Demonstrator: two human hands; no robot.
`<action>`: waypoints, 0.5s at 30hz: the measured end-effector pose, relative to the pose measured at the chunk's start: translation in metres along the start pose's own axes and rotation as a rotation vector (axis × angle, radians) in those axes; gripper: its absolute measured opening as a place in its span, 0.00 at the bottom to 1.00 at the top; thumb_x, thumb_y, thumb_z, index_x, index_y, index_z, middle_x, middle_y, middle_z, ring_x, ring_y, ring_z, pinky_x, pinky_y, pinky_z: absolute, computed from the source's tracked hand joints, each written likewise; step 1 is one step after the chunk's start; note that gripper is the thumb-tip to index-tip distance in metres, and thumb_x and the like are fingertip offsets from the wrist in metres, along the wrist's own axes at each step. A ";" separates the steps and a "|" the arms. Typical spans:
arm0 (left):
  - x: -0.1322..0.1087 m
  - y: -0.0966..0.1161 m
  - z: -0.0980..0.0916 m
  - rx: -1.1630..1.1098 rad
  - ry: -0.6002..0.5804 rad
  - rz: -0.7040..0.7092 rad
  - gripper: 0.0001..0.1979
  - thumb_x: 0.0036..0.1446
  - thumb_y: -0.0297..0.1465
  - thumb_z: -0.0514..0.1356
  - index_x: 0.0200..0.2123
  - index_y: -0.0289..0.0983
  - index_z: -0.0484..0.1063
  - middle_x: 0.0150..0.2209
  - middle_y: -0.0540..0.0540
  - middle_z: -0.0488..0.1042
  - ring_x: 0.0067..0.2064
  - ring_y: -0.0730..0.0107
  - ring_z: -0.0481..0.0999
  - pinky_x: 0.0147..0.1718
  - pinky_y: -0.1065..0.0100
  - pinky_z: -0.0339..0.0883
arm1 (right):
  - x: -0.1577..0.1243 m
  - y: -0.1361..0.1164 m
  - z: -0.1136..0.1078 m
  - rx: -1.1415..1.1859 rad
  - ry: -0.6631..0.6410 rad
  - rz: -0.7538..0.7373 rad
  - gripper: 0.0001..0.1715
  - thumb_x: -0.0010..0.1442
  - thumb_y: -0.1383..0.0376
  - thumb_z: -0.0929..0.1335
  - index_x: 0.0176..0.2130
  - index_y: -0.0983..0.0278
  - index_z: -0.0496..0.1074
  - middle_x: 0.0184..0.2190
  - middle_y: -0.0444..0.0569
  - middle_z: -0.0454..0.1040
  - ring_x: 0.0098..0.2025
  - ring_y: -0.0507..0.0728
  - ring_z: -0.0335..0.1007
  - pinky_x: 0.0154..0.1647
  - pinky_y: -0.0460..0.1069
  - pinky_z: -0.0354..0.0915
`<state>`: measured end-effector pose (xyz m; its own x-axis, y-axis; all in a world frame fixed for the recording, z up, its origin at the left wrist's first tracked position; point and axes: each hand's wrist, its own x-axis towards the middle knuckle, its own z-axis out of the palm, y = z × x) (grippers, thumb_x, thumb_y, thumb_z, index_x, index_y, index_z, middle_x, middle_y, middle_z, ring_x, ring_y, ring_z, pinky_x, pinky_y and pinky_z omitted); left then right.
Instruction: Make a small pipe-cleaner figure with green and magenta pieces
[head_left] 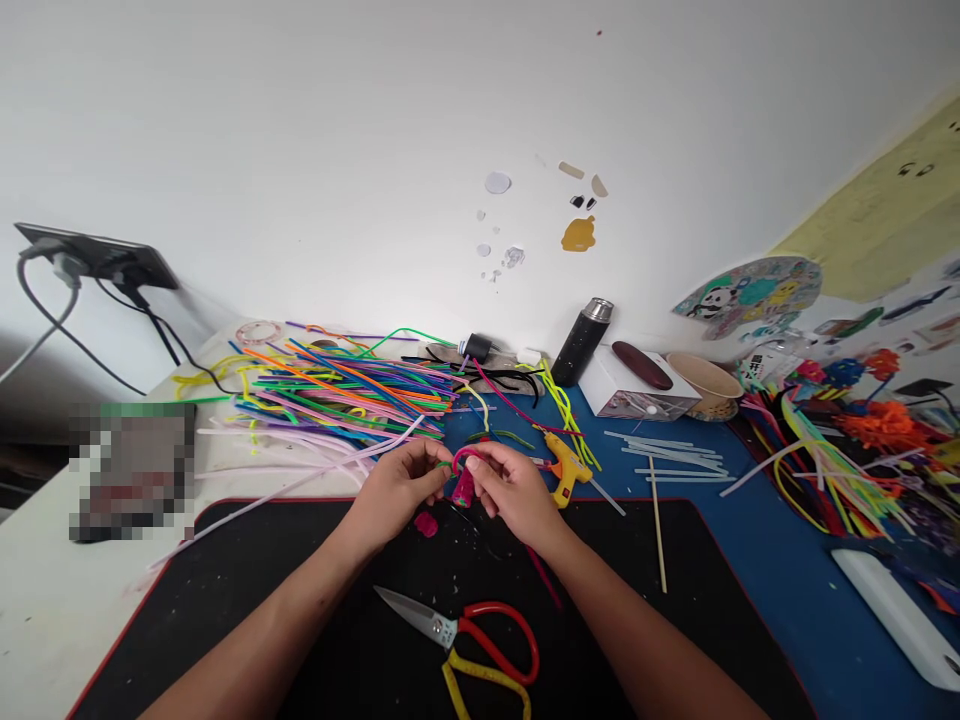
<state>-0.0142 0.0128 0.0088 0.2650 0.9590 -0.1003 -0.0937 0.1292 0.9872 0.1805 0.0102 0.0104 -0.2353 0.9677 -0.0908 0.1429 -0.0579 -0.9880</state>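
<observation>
Over the black mat (300,620), my left hand (401,490) pinches a thin green piece, seemingly the end of a pipe cleaner. My right hand (514,490) grips a magenta pipe cleaner (469,455) that curves between both hands; its tail hangs below the right wrist. A thicker magenta fuzzy piece (463,490) sits between my fingertips, partly hidden by them. On the mat below my left hand lies a small flat magenta piece (426,524). Scissors (442,625) with one red and one yellow handle rest open nearer to me. Just beyond my right hand is a yellow glue gun (566,468).
Many coloured pipe cleaners (337,385) spread across the back left. At the back right stand a black thermos (583,342), a white box (622,385) and a bowl (705,380). Glue sticks (675,455) and a wooden stick (658,530) lie right. More pipe cleaners (817,460) are heaped far right.
</observation>
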 end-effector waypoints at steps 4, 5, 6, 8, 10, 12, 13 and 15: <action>0.001 -0.001 0.000 0.023 0.035 0.012 0.13 0.53 0.40 0.69 0.36 0.38 0.77 0.26 0.52 0.73 0.25 0.72 0.69 0.26 0.69 0.63 | -0.003 -0.005 -0.001 -0.009 -0.003 -0.038 0.24 0.69 0.46 0.69 0.45 0.64 0.79 0.22 0.38 0.65 0.19 0.48 0.54 0.19 0.45 0.53; 0.001 -0.001 0.000 0.019 0.045 0.007 0.14 0.52 0.41 0.70 0.36 0.38 0.77 0.26 0.52 0.74 0.25 0.72 0.69 0.26 0.69 0.63 | -0.005 -0.005 -0.001 -0.032 -0.011 -0.048 0.24 0.70 0.46 0.68 0.44 0.64 0.79 0.22 0.38 0.64 0.19 0.49 0.54 0.20 0.46 0.52; 0.001 -0.001 0.000 0.011 0.055 -0.002 0.14 0.52 0.41 0.70 0.36 0.38 0.77 0.26 0.52 0.74 0.25 0.72 0.69 0.26 0.69 0.63 | -0.007 -0.005 -0.001 -0.063 -0.019 -0.056 0.25 0.71 0.46 0.67 0.42 0.64 0.80 0.21 0.39 0.64 0.19 0.49 0.55 0.20 0.46 0.53; 0.002 -0.001 -0.001 -0.019 0.072 -0.020 0.15 0.50 0.41 0.71 0.36 0.38 0.76 0.26 0.52 0.74 0.25 0.71 0.69 0.26 0.68 0.64 | -0.011 -0.004 -0.001 -0.126 -0.033 -0.059 0.26 0.72 0.46 0.66 0.40 0.64 0.80 0.21 0.40 0.65 0.20 0.49 0.56 0.21 0.46 0.53; 0.002 0.000 -0.002 -0.057 0.077 -0.031 0.14 0.48 0.39 0.71 0.36 0.38 0.77 0.25 0.53 0.74 0.25 0.70 0.70 0.26 0.68 0.65 | -0.016 -0.002 0.000 -0.169 -0.044 -0.040 0.26 0.73 0.46 0.66 0.39 0.63 0.80 0.21 0.40 0.66 0.20 0.50 0.58 0.21 0.46 0.54; 0.003 0.001 -0.003 -0.096 0.083 -0.037 0.13 0.47 0.37 0.71 0.36 0.38 0.77 0.24 0.53 0.74 0.25 0.70 0.70 0.26 0.68 0.65 | -0.020 -0.002 0.000 -0.198 -0.056 -0.018 0.25 0.73 0.46 0.66 0.40 0.63 0.81 0.21 0.41 0.67 0.20 0.50 0.59 0.22 0.46 0.54; 0.003 0.001 -0.003 -0.113 0.087 -0.041 0.13 0.48 0.37 0.71 0.36 0.38 0.77 0.23 0.53 0.73 0.25 0.70 0.70 0.26 0.68 0.65 | -0.022 -0.002 0.000 -0.214 -0.061 -0.014 0.25 0.73 0.47 0.66 0.40 0.63 0.81 0.21 0.41 0.67 0.20 0.51 0.59 0.22 0.47 0.54; 0.003 0.002 -0.003 -0.139 0.100 -0.044 0.13 0.48 0.38 0.71 0.35 0.38 0.78 0.23 0.53 0.73 0.24 0.70 0.70 0.25 0.69 0.65 | -0.025 -0.004 -0.001 -0.263 -0.071 -0.023 0.24 0.74 0.49 0.65 0.39 0.62 0.81 0.21 0.41 0.67 0.21 0.52 0.60 0.24 0.47 0.55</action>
<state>-0.0167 0.0169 0.0098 0.1760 0.9711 -0.1613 -0.2179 0.1982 0.9556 0.1863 -0.0136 0.0167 -0.3065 0.9479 -0.0865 0.3796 0.0384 -0.9244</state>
